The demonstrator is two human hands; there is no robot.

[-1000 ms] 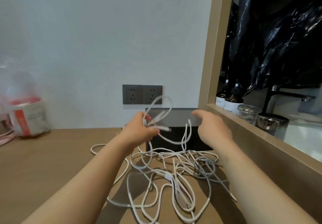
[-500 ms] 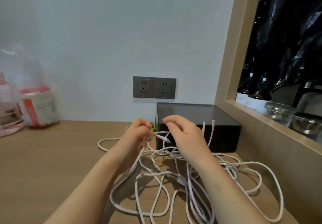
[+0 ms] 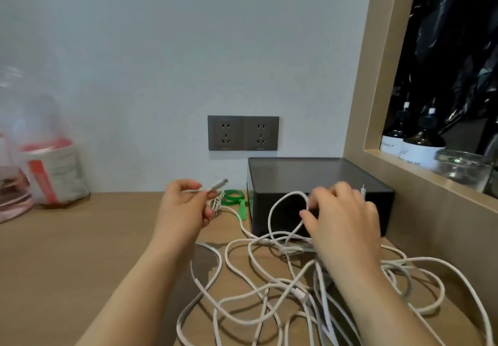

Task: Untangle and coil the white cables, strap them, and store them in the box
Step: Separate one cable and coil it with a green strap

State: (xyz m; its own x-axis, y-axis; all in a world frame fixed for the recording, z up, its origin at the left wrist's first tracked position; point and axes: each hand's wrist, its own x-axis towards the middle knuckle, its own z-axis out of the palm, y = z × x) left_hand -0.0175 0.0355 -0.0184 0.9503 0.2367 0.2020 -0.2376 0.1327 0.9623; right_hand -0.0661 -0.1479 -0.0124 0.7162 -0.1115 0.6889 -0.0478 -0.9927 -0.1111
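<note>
A tangle of white cables (image 3: pixel 272 286) sprawls over the wooden desk in front of me. My left hand (image 3: pixel 183 208) pinches one cable just behind its plug (image 3: pixel 218 184), which points up and right. My right hand (image 3: pixel 342 219) holds a raised loop of cable (image 3: pixel 285 205) in front of the black box (image 3: pixel 318 181), its fingers curled round the strand. The box stands open at the back right against the wall. Green straps (image 3: pixel 234 200) lie on the desk between my left hand and the box.
Two grey wall sockets (image 3: pixel 243 133) sit above the box. A wooden frame (image 3: pixel 358 119) rises at the right, with dark bottles (image 3: pixel 420 141) and a glass jar (image 3: pixel 463 165) on its ledge. A plastic bag with a container (image 3: pixel 51 168) stands at the far left.
My hands have drawn apart: the left moved left with the plug end, the right moved right and lifted a cable loop before the box. The camera view has dipped slightly.
</note>
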